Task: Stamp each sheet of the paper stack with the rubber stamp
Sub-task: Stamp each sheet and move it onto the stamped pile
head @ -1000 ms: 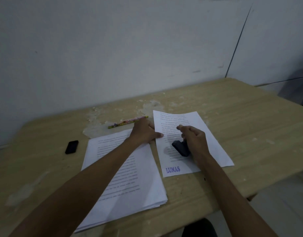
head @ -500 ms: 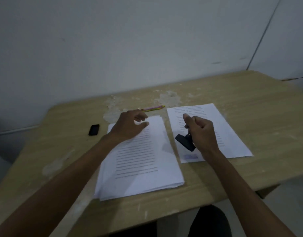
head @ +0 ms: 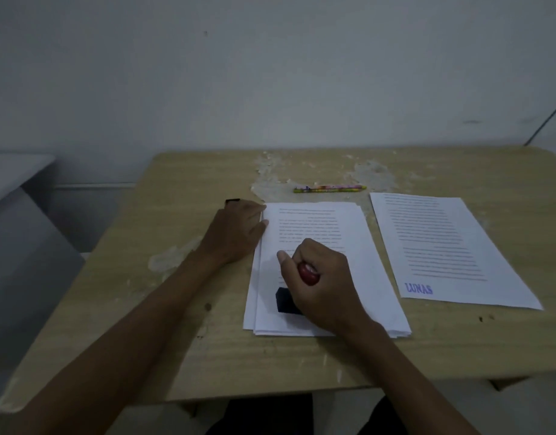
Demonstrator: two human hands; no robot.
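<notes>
A stack of printed white sheets (head: 342, 233) lies in the middle of the wooden table (head: 207, 356). My right hand (head: 323, 284) is shut on the rubber stamp (head: 289, 301), red handle in the fist, dark base pressed flat on the lower left of the top sheet. My left hand (head: 235, 233) rests flat, palm down, at the stack's upper left edge, fingertips touching the paper. To the right lies a single sheet (head: 443, 246) bearing a blue "LUNAS" mark (head: 419, 288) at its lower left.
A colourful pencil (head: 330, 188) lies beyond the stack near the wall. A small black object (head: 232, 200) peeks out behind my left hand. The tabletop has worn, peeling patches. A grey surface (head: 16, 177) stands at the left beside the table.
My right hand carried the stamp from above the single right-hand sheet over to the stack and set it down on the top sheet. My left hand slid to the stack's left edge.
</notes>
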